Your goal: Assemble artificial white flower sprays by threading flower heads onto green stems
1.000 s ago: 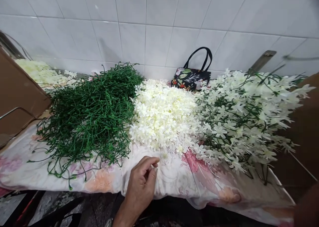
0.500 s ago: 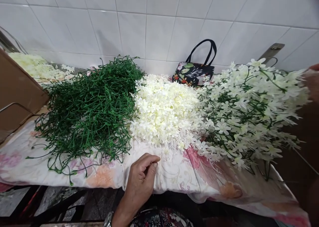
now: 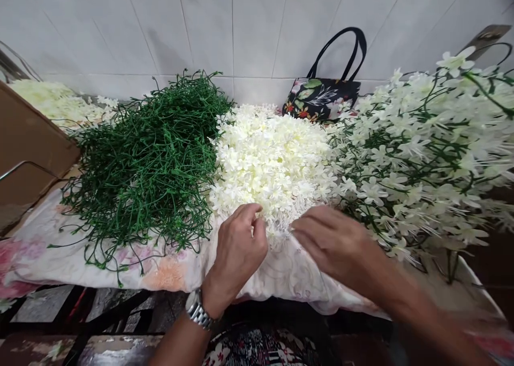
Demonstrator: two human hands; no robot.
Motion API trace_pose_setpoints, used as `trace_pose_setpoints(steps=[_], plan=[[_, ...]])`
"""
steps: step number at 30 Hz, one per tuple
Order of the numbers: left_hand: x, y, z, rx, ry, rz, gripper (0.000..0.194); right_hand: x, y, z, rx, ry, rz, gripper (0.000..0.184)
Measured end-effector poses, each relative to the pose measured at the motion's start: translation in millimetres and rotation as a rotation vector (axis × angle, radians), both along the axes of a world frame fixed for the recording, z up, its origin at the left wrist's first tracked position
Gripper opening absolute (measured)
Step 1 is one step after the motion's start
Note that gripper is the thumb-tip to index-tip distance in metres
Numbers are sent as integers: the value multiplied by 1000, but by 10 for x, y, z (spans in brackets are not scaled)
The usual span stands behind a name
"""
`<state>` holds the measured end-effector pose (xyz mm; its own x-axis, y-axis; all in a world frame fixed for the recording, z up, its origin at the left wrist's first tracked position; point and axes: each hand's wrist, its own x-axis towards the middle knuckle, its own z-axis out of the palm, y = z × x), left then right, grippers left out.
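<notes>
My left hand [image 3: 242, 240], with a metal watch on its wrist, is closed in a pinch at the front edge of a heap of white artificial blossoms [image 3: 273, 152]. What its fingertips hold, if anything, is too small to make out. My right hand [image 3: 335, 240] is just to the right, somewhat blurred, its fingers bunched together and pointing left. Its fingertips are by thin white stamen strands [image 3: 295, 211] at the heap's front; anything between them is hidden. To the left lies a pile of green plastic stems [image 3: 148, 162]. Stems with white flowers attached [image 3: 417, 162] are stacked on the right.
A floral cloth [image 3: 164, 272] covers the table. Behind the blossoms, a black flowered handbag [image 3: 321, 98] leans against the tiled wall [image 3: 257, 34]. A cardboard box [image 3: 32, 141] stands at the left, with more pale blossoms [image 3: 56, 101] behind it.
My right hand has come in from the right side to the front of the blossom heap. My left hand has moved forward to the blossoms, still pinched. The view has tilted down.
</notes>
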<state>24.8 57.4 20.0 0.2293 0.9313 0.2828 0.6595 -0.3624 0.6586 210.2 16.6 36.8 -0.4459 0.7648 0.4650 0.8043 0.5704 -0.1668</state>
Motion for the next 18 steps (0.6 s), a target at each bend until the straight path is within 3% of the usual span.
trace_pose_setpoints(steps=[3, 6, 12, 18], plan=[[145, 97, 52, -17, 195, 41, 12, -231, 83, -222, -55, -127, -8, 17], [181, 110, 61, -11, 252, 35, 18, -298, 101, -332, -80, -172, -10, 17], [-66, -78, -25, 135, 126, -10, 21, -234, 39, -337, -114, -101, 11, 17], [-337, -345, -193, 372, 376, -187, 28, -110, 30, -348, -150, 28, 40, 19]])
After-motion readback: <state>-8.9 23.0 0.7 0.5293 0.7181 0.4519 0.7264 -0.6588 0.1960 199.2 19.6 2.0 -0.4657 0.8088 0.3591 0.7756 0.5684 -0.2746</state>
